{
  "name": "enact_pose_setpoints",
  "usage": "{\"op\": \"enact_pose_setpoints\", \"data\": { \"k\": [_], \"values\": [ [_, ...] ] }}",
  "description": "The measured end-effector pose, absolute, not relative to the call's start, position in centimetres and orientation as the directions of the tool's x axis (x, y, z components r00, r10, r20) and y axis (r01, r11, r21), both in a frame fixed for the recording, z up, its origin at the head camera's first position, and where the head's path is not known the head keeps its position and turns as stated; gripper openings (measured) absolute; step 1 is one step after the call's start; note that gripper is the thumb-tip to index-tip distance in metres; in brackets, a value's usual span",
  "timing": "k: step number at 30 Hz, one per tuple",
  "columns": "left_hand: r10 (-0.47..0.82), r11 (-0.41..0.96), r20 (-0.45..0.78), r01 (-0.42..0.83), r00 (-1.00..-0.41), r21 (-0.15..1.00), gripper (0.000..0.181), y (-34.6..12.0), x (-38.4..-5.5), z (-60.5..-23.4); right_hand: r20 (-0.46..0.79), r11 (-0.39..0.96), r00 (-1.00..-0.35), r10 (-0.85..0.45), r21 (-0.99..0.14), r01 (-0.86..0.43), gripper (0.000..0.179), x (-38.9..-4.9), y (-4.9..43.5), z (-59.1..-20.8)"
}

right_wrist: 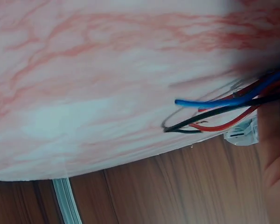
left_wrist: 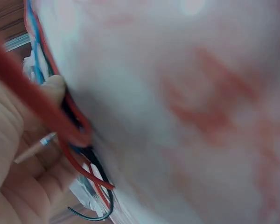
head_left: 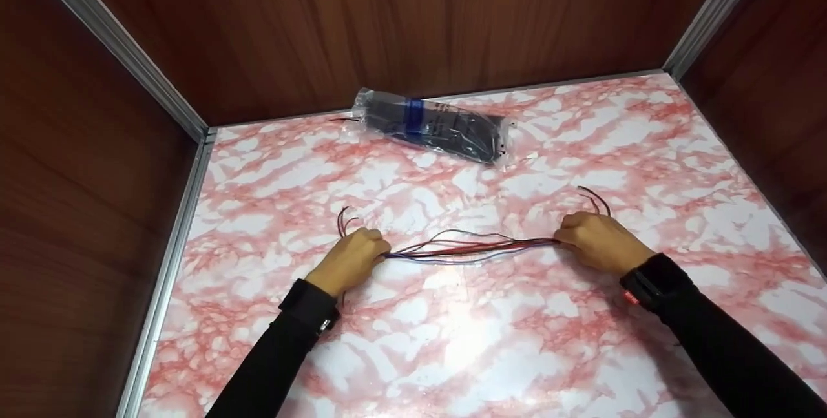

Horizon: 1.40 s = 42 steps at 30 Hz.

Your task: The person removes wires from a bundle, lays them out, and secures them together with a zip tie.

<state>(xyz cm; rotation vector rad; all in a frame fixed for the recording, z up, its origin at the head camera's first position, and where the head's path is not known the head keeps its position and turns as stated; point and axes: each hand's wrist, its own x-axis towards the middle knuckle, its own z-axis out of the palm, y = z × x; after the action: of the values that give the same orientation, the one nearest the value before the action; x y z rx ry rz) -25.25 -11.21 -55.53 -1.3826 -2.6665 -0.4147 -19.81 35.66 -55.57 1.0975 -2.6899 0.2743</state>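
A loose bundle of thin red, blue and black wires (head_left: 465,247) stretches between the two hands in the head view. My left hand (head_left: 352,256) grips its left end, with dark and red tips curling up past the fingers. At the other end my right hand (head_left: 597,240) pinches the bundle, and a black and a red tip bend up beyond it. Up close in the left wrist view, a red wire (left_wrist: 37,93) crosses in front of the left hand (left_wrist: 18,149). Blue, black and red wire ends (right_wrist: 214,109) stick out beside the right hand (right_wrist: 275,163) in the right wrist view.
Behind the hands, a clear plastic bag with a black item and a blue band (head_left: 433,127) lies near the back wall. Dark wood-grain panels (head_left: 420,24) with metal edge strips (head_left: 168,237) enclose the red-and-white marbled table (head_left: 413,340) at the back and sides.
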Motion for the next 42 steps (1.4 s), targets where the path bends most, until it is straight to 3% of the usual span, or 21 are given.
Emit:
{"op": "enact_pose_setpoints", "data": {
  "k": [4, 11, 18, 24, 34, 39, 42],
  "values": [
    [0.818, 0.49, 0.236, 0.85, -0.524, 0.192, 0.008, -11.7, -25.5, -55.7, 0.282, 0.691, -0.671, -0.686, -0.036, -0.722, 0.015, -19.9, 35.8, -55.8],
    [0.837, 0.45, 0.241, 0.868, -0.491, 0.209, 0.013, -12.2, -25.7, -55.7, 0.303, 0.715, -0.687, -0.661, -0.022, -0.698, 0.01, -19.8, 35.8, -56.0],
    [0.814, 0.53, 0.218, 0.842, -0.538, 0.099, 0.013, -12.3, -24.9, -55.2, 0.347, 0.713, -0.675, -0.651, -0.026, -0.701, 0.01, -19.9, 36.2, -56.1],
    [0.826, 0.538, 0.229, 0.842, -0.515, -0.047, 0.009, -12.3, -24.8, -55.3, 0.383, 0.709, -0.675, -0.631, -0.068, -0.702, 0.023, -19.0, 37.0, -56.6],
    [0.794, 0.582, 0.258, 0.811, -0.551, -0.057, 0.013, -11.6, -24.0, -55.9, 0.328, 0.71, -0.721, -0.61, -0.178, -0.681, 0.023, -20.2, 35.8, -55.3],
    [0.774, 0.615, 0.209, 0.788, -0.597, -0.027, 0.022, -10.9, -23.8, -55.2, 0.374, 0.69, -0.695, -0.614, -0.172, -0.703, 0.02, -22.2, 34.1, -53.6],
    [0.767, 0.625, 0.187, 0.78, -0.613, -0.007, 0.027, -10.8, -23.9, -54.7, 0.406, 0.733, -0.721, -0.561, -0.161, -0.661, 0.013, -24.2, 32.8, -52.5]
  ]
}}
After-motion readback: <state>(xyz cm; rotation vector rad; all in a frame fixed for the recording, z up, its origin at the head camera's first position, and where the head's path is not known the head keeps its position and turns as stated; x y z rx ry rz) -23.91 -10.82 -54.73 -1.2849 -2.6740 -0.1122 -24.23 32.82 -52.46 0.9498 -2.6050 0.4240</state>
